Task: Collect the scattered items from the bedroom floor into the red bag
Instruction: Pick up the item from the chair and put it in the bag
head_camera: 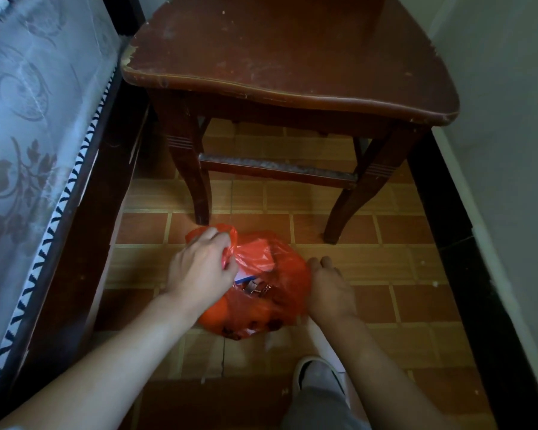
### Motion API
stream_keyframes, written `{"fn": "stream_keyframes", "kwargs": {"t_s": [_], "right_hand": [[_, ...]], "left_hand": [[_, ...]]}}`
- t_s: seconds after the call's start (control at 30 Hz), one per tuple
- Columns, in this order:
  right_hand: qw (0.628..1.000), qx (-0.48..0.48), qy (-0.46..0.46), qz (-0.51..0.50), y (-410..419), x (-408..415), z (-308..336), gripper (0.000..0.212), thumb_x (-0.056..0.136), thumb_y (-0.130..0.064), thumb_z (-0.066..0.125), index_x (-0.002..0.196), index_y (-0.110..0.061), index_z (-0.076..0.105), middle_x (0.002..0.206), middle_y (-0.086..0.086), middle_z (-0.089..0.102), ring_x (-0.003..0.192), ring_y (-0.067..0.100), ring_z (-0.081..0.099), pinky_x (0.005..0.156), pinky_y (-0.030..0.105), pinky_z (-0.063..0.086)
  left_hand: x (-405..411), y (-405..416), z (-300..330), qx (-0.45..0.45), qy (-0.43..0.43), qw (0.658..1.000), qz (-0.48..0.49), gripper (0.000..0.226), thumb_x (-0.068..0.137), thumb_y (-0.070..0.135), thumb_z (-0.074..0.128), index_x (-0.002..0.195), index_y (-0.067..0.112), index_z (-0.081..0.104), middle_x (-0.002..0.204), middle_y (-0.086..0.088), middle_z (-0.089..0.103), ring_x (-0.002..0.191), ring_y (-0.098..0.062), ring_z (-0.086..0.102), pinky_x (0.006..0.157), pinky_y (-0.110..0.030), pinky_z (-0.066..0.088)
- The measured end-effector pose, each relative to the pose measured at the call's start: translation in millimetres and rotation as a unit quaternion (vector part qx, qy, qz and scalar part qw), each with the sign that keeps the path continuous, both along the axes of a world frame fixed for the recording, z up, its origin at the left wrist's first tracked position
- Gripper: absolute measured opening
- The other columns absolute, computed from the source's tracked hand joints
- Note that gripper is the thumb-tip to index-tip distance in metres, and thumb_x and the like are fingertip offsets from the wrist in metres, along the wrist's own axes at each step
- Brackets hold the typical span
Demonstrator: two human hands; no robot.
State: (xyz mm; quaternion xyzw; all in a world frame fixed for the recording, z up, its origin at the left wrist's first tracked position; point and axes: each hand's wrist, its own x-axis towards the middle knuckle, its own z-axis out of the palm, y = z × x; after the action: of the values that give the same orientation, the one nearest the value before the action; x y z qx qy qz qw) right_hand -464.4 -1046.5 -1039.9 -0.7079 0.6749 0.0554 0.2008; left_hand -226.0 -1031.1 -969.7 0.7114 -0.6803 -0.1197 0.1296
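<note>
The red bag point(261, 283) sits on the tiled floor point(401, 305) before the chair point(292, 72), already bulging with items. Both hands pinch its rim: left hand point(199, 268), right hand point(330, 290). No loose items show; collecting looks nearly done.

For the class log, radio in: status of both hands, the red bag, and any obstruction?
Left hand grips the red bag at its handle; right hand holds its far edge. Bag on floor, open, items inside. Wooden chair just beyond, not blocking.
</note>
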Motion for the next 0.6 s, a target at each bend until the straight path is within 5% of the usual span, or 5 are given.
{"fn": "stream_keyframes", "kwargs": {"t_s": [0.17, 0.27, 0.37, 0.5, 0.6], "right_hand": [[0.992, -0.042, -0.118, -0.02, 1, 8, 21, 0.021, 0.092, -0.036, 0.058, 0.108, -0.023, 0.063, 0.098, -0.001, 0.065, 0.088, 0.025, 0.067, 0.064, 0.031, 0.043], [0.997, 0.017, -0.075, 0.007, 7, 16, 21, 0.075, 0.071, -0.075, 0.07, 0.126, -0.027, 0.054, 0.119, -0.003, 0.059, 0.108, 0.022, 0.06, 0.084, 0.036, 0.051], [0.997, 0.055, 0.015, 0.048, 17, 17, 4, 0.097, 0.058, -0.069, 0.083, 0.135, -0.028, 0.04, 0.134, 0.003, 0.044, 0.124, 0.029, 0.047, 0.1, 0.047, 0.045], [0.998, -0.032, -0.025, 0.053, 14, 19, -3, 0.044, 0.085, -0.026, 0.068, 0.127, -0.021, 0.056, 0.128, 0.003, 0.053, 0.114, 0.029, 0.056, 0.091, 0.041, 0.049], [0.985, -0.046, -0.164, -0.016, 7, 27, 11, 0.022, 0.096, -0.019, 0.054, 0.114, -0.023, 0.065, 0.099, 0.001, 0.07, 0.084, 0.024, 0.07, 0.067, 0.035, 0.053]], "left_hand": [[1, -4, 15, -0.046, 0.034, 0.998, 0.013, 0.021, 0.089, 0.017, 0.074, 0.104, 0.021, 0.06, 0.105, 0.004, 0.068, 0.083, -0.026, 0.071, 0.065, -0.027, 0.043], [3, -7, 27, -0.075, 0.048, 0.996, 0.018, 0.025, 0.087, 0.015, 0.076, 0.105, 0.022, 0.059, 0.1, 0.005, 0.068, 0.084, -0.027, 0.071, 0.065, -0.03, 0.047], [5, -8, 36, -0.092, 0.077, 0.993, 0.023, 0.026, 0.087, 0.016, 0.076, 0.104, 0.025, 0.058, 0.094, 0.011, 0.06, 0.08, -0.017, 0.064, 0.066, -0.032, 0.055], [8, -9, 39, -0.109, 0.078, 0.991, 0.01, 0.017, 0.092, 0.019, 0.073, 0.101, 0.022, 0.059, 0.076, 0.016, 0.046, 0.067, -0.01, 0.051, 0.058, -0.025, 0.043], [7, -9, 41, -0.108, 0.08, 0.991, 0.012, 0.012, 0.096, 0.026, 0.069, 0.101, 0.02, 0.06, 0.064, 0.019, 0.041, 0.058, -0.011, 0.052, 0.051, -0.02, 0.033]]}}
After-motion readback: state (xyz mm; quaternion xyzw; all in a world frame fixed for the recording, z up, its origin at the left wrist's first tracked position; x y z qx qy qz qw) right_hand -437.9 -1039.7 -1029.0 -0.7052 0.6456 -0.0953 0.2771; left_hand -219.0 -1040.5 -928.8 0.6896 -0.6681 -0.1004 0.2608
